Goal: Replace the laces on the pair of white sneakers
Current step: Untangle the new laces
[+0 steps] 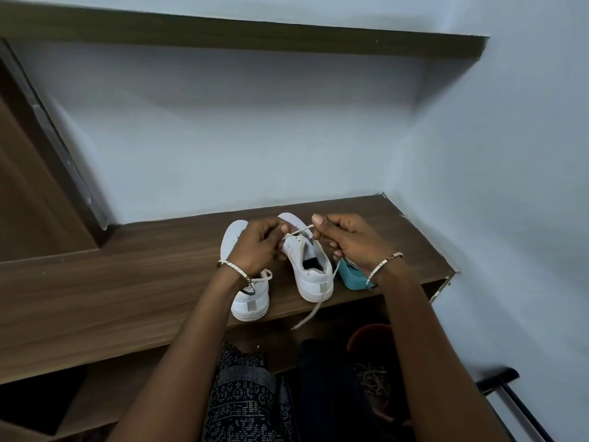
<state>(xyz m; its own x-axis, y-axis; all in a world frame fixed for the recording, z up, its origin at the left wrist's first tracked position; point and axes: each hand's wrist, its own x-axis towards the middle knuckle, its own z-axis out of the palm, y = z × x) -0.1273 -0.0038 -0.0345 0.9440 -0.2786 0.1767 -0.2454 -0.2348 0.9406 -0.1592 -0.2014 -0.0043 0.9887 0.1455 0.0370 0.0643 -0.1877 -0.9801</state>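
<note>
I see the left hand [258, 247] and right hand [347, 240] each pinching the lace [298, 232] above the right shoe [310, 272] of 2 on the desk [127, 282]; I'd judge it limp and light, best gripped near its tip.

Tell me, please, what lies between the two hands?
A short stretch of white lace, pinched by the left hand and the right hand, over one sneaker. The head view shows it.
</note>
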